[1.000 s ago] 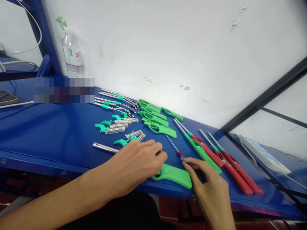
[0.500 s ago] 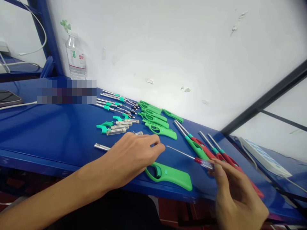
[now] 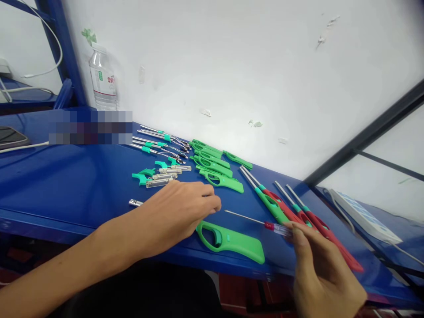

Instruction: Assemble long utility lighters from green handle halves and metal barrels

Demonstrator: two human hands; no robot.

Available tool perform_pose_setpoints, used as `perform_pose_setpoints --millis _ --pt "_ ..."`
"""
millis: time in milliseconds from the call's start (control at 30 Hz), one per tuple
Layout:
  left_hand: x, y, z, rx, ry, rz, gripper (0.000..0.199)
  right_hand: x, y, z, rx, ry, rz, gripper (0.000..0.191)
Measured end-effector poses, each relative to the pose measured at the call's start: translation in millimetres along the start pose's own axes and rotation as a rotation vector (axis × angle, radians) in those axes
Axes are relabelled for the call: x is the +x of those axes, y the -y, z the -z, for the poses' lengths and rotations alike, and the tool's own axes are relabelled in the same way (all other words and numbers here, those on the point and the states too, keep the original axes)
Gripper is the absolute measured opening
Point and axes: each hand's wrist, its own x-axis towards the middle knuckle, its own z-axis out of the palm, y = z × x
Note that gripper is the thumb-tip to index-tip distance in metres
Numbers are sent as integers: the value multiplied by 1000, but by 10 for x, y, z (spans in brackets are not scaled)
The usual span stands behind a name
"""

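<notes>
A screwdriver (image 3: 273, 227) with a clear and red handle is held in my right hand (image 3: 323, 265), its thin shaft pointing left. My left hand (image 3: 185, 205) is closed above the table; what its fingers hold, if anything, is hidden. Just below it lies a green lighter body (image 3: 235, 243) with a teal trigger, near the front edge. A silver tube (image 3: 135, 202) sticks out from under my left wrist. Behind my left hand are clear fuel cartridges (image 3: 161, 182) and teal triggers (image 3: 142, 179).
Metal rods with wires (image 3: 152, 151) and green casings (image 3: 223, 181) lie along the wall. Assembled red and green lighters (image 3: 327, 229) rest at the right, before a power strip (image 3: 367, 216). A bottle (image 3: 103, 81) stands at the back left, a phone (image 3: 11, 137) at far left.
My left hand has moved slightly left and down. The screwdriver in my right hand has shifted a little left, its tip lower. The view has shifted slightly.
</notes>
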Motion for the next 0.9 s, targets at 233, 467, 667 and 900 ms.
perform_pose_setpoints --millis 233,467,667,900 --pt "-62 -186 88 -190 234 -34 26 98 -253 -8 -164 334 109 27" --pt "-84 -181 59 -173 277 -17 32 122 -18 75 -52 677 450 15" --pt "-129 -169 111 -184 251 39 25 128 51 21 0 765 427 18" --pt "-190 -116 -17 -107 196 60 31 111 139 -193 -24 788 250 31"
